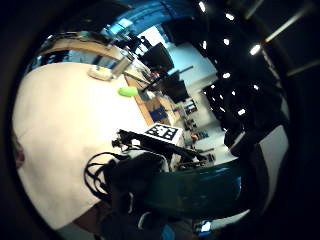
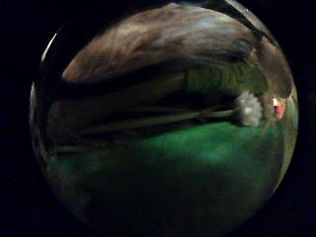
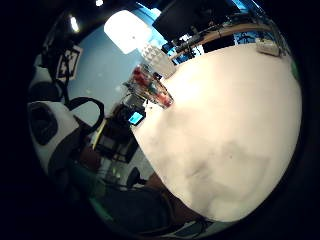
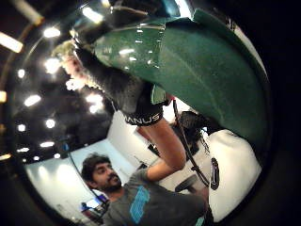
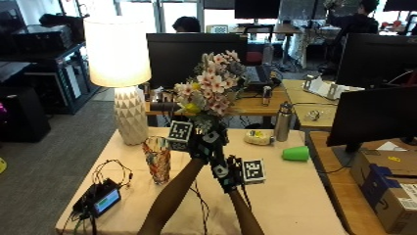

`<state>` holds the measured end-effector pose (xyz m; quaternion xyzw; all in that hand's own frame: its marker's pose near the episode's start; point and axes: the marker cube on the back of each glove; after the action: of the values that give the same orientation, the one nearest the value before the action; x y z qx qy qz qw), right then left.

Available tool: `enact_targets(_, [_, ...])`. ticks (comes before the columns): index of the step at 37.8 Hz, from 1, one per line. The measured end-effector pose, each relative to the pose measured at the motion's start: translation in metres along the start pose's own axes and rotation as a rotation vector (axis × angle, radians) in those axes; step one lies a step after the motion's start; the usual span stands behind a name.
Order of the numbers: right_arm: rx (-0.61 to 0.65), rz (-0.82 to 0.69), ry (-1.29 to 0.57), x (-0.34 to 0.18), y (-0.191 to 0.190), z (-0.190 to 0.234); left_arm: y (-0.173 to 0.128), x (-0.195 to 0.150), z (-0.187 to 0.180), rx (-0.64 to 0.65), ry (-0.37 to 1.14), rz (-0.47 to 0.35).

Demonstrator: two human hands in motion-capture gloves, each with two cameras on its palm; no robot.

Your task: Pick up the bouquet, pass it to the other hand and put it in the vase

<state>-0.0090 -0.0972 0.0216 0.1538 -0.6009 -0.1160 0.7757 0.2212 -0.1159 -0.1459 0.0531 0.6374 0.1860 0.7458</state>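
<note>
The bouquet (image 5: 210, 88) of pink and white flowers in a dark green wrap is held upright above the middle of the table (image 5: 287, 196). My left hand (image 5: 198, 147) grips the wrap partway up; in the right thumb side view its fingers (image 4: 117, 89) curl round the green wrap (image 4: 197, 61). My right hand (image 5: 224, 172) holds the wrap's lower end just beneath the left hand. The left thumb side view is filled by the wrap (image 2: 173, 163) and stems. The vase (image 5: 157, 159), a tall multicoloured glass, stands on the table to the left of both hands.
A white lamp (image 5: 120, 73) stands at the table's back left. A black device with cables (image 5: 98, 198) lies near the front left. A green cup (image 5: 295, 153), a metal bottle (image 5: 282, 122) and a small dish (image 5: 259, 138) sit at the back right. A monitor (image 5: 371, 117) stands on the right.
</note>
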Motion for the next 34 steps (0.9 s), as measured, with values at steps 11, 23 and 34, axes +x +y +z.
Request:
enact_targets(11, [-0.129, -0.056, 0.157, -0.005, -0.003, 0.0, -0.006, -0.001, -0.037, 0.221, -0.114, 0.089])
enact_targets(23, [-0.012, 0.014, 0.375, -0.009, 0.006, -0.074, -0.015, 0.048, -0.124, 0.238, -0.215, 0.12])
enact_targets(34, [0.054, 0.024, 0.433, -0.002, 0.006, -0.102, -0.017, 0.079, -0.227, 0.301, -0.205, 0.165])
